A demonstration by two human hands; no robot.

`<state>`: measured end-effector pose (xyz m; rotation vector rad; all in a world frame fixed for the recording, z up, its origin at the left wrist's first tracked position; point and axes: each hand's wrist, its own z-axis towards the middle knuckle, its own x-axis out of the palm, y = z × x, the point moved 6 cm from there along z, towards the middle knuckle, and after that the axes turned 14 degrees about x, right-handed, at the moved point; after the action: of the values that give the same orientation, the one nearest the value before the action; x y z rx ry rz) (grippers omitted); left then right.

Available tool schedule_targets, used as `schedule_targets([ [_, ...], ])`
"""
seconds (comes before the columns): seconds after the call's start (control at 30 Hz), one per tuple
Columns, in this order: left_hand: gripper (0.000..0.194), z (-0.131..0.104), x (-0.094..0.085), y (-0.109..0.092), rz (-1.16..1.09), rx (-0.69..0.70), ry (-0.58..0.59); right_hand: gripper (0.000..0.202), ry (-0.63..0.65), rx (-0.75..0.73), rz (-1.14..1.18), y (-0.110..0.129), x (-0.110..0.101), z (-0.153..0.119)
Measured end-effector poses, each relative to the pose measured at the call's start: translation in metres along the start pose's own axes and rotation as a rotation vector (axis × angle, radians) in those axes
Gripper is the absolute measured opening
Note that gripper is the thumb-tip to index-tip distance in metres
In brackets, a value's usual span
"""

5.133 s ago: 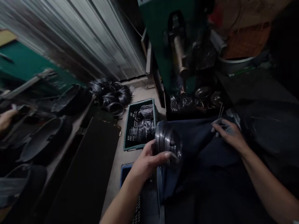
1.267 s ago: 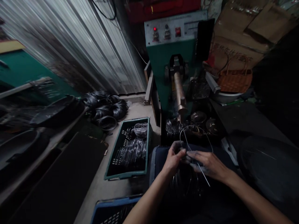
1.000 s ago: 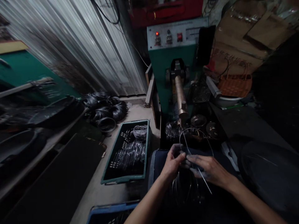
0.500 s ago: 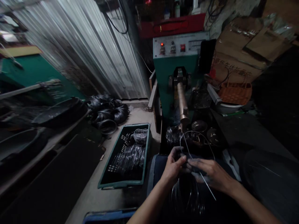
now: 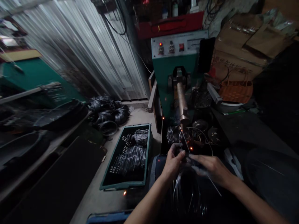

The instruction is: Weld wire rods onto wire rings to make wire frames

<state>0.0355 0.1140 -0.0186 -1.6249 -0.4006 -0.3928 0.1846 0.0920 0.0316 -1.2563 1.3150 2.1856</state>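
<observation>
A thin metal wire, bent into a loop with a straight tail (image 5: 214, 184), touches the tip of the machine's copper-coloured electrode (image 5: 182, 107), where a small orange glow shows. My left hand (image 5: 174, 160) pinches the wire loop just below that tip. Close on its right, my right hand (image 5: 210, 166) has its fingers closed on the same wire, with the straight tail running out beneath them. Several bent wires (image 5: 179, 186) hang in a bundle below my hands.
A green crate (image 5: 101, 183) of wire pieces stands on the floor at left, with black wire coils (image 5: 109, 112) behind it. The green machine (image 5: 161, 68) rises ahead. A wicker basket (image 5: 235, 91) and cardboard (image 5: 240, 53) are at right; a blue crate edge (image 5: 109, 217) shows at bottom.
Orange sparks have appeared at the electrode tip, around the hands and near the green crate. The wire's tail end has shifted slightly right and up. Both hands keep nearly the same place.
</observation>
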Motion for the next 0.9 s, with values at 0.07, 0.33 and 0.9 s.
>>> schedule_targets([
  [0.07, 0.048, 0.019, -0.004, -0.003, 0.036, 0.025, -0.009, 0.034, -0.06, 0.004, -0.093, -0.008, -0.002, 0.009],
  [0.33, 0.04, 0.095, -0.005, -0.039, 0.039, 0.138, -0.054, 0.009, -0.19, 0.027, -0.306, -0.032, -0.033, 0.071],
  [0.9, 0.035, 0.135, -0.01, -0.044, 0.034, 0.203, -0.041, 0.011, -0.23, -0.04, -0.105, -0.044, -0.035, 0.102],
])
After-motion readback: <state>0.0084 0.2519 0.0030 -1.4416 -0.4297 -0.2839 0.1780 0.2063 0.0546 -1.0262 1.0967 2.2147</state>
